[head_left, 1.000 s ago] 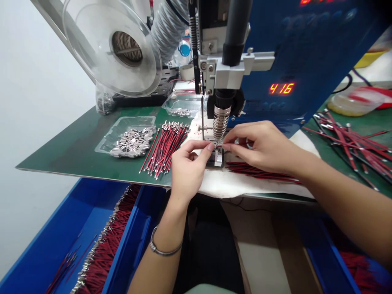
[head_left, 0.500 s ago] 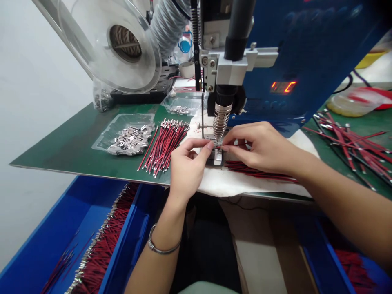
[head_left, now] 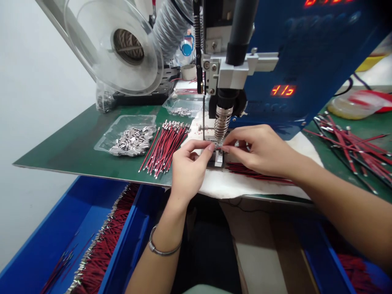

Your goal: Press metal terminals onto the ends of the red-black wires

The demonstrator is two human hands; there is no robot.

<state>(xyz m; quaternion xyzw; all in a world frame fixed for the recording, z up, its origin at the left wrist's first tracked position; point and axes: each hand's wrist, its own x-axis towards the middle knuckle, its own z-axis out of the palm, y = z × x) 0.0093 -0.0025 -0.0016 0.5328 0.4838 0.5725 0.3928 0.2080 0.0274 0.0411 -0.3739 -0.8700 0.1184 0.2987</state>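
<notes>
My left hand (head_left: 188,167) and my right hand (head_left: 260,149) meet under the metal tip (head_left: 221,122) of the blue machine (head_left: 306,53). Both pinch a small piece at the metal fixture (head_left: 218,157); it looks like a red wire end with a metal terminal, mostly hidden by my fingertips. A bundle of red wires (head_left: 165,147) lies left of my left hand. More red wires (head_left: 254,173) lie under my right wrist on white cloth (head_left: 232,188).
A clear tray of small metal terminals (head_left: 131,141) sits on the green mat (head_left: 70,151). A clear reel (head_left: 116,45) stands at the back left. Blue bins (head_left: 61,237) below hold finished red wires (head_left: 101,253). Loose wires (head_left: 349,143) lie at right.
The red counter on the machine has changed its reading. My hands stay pinched at the fixture with almost no movement; the view shifted slightly.
</notes>
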